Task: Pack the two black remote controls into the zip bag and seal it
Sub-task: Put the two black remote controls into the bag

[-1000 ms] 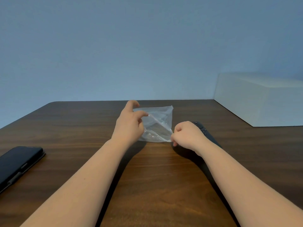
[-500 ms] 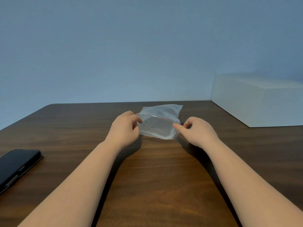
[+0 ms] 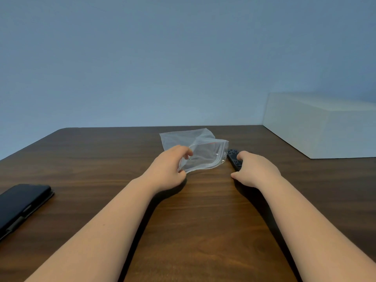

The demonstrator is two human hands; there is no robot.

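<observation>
A clear zip bag [image 3: 200,150] with a red seal line lies crumpled on the dark wooden table [image 3: 195,216]. My left hand [image 3: 169,170] pinches its near left edge. Just right of the bag a black remote control [image 3: 234,157] with small buttons lies on the table, mostly hidden under my right hand [image 3: 255,169]. That hand rests over the remote with fingers curled down on it; I cannot tell whether it grips it. A second remote is not in view.
A black phone in a case [image 3: 21,204] lies at the table's left edge. A white box [image 3: 323,127] stands at the back right against the blue wall.
My right hand has let go of the bag's right edge and moved right, down onto the remote. The bag has sagged onto the table, held only by my left hand.
</observation>
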